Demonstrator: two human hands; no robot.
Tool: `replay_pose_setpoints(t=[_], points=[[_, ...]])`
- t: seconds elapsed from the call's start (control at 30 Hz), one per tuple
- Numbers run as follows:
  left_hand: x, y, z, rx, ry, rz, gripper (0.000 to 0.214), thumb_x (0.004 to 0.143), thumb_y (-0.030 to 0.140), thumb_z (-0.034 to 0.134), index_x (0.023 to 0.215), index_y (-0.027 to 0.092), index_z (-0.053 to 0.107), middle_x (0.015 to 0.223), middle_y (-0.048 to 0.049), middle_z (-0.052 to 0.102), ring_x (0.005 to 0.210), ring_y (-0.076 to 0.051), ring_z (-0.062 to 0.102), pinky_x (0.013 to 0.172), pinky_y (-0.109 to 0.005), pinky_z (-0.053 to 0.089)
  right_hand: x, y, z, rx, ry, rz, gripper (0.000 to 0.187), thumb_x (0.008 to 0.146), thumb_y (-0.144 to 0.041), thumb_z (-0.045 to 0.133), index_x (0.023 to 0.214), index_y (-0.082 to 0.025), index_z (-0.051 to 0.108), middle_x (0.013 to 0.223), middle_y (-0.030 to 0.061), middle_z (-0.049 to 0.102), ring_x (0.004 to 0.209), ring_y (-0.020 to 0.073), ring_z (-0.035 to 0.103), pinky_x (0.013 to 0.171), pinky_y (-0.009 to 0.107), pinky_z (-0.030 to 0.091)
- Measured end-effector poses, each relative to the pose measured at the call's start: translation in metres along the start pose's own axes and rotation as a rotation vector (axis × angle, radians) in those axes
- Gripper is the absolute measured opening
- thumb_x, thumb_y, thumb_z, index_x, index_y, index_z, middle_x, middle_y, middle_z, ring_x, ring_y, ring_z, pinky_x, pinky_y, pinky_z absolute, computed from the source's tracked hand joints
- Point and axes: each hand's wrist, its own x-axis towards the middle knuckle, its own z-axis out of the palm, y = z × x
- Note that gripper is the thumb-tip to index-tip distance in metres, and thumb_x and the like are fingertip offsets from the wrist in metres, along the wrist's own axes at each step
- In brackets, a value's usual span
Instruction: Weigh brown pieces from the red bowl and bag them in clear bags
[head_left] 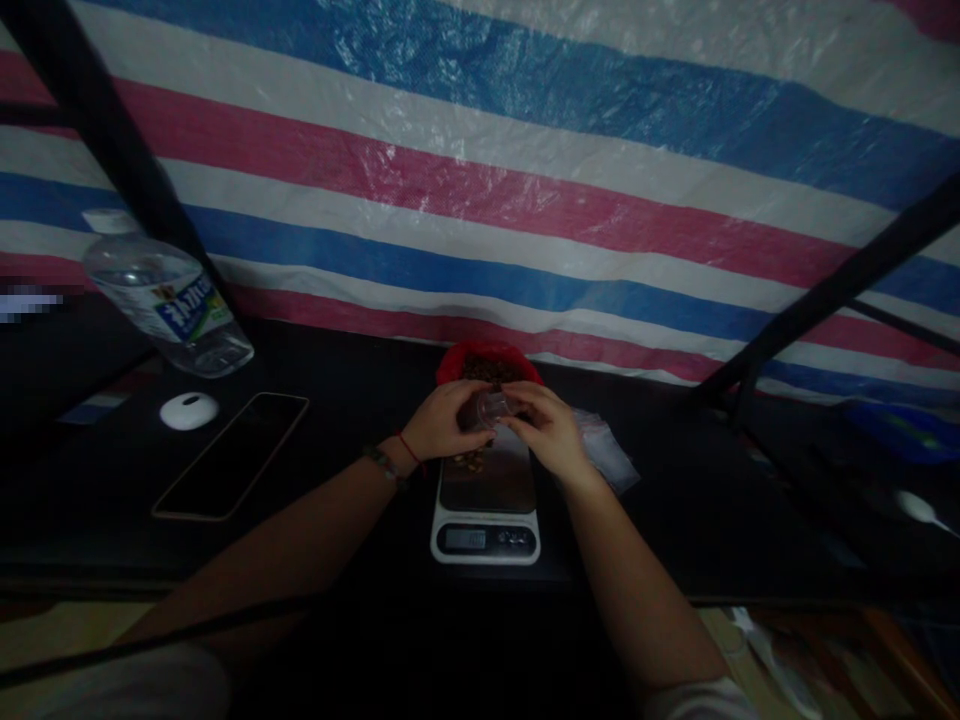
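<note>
A small clear plastic cup [492, 406] is tipped on its side above a kitchen scale [486, 500]. My left hand [444, 420] grips the cup from the left, while the fingers of my right hand [547, 425] close on its right side. Several small tan pieces [470, 461], perhaps nuts or beans, lie on the scale's plate beneath my left hand. Just behind my hands stands a red bag [454, 362] filled with small brown pieces [489, 370]. The scale's display is lit, but its digits are too dim to read.
Clear plastic bags [609, 455] lie right of the scale. On the left are a phone [234, 455], a white oval case [189, 410] and a water bottle [169, 300]. Dark metal bars [825, 285] slant at both sides, before a striped sheet [480, 180]. A blue tray [904, 432] sits far right.
</note>
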Motion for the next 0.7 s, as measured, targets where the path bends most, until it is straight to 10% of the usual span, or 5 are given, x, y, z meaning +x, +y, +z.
replay_pose_setpoints(t=[0.47,0.7], points=[[-0.001,-0.006,-0.001,-0.028,0.058,-0.074,0.054,0.072,0.036,0.067,0.121,0.018,0.051,0.115,-0.0102,0.062,0.105,-0.025,0.060,0.093,-0.041,0.048,0.006,-0.006,-0.021,-0.244,-0.181,0.052,0.041,0.069,-0.010,0.059,0.109,-0.020,0.058,0.109,0.0070,0.056,0.105,0.0204,0.054,0.093,0.037,0.045],[-0.001,-0.022,-0.005,0.004,0.128,-0.129,0.051,0.074,0.033,0.064,0.120,0.016,0.051,0.113,-0.0099,0.061,0.102,-0.024,0.060,0.091,-0.041,0.049,-0.005,0.026,-0.065,-0.355,-0.320,0.455,0.028,0.067,-0.017,0.065,0.094,-0.019,0.057,0.089,0.0020,0.065,0.081,0.0159,0.061,0.073,0.028,0.047]])
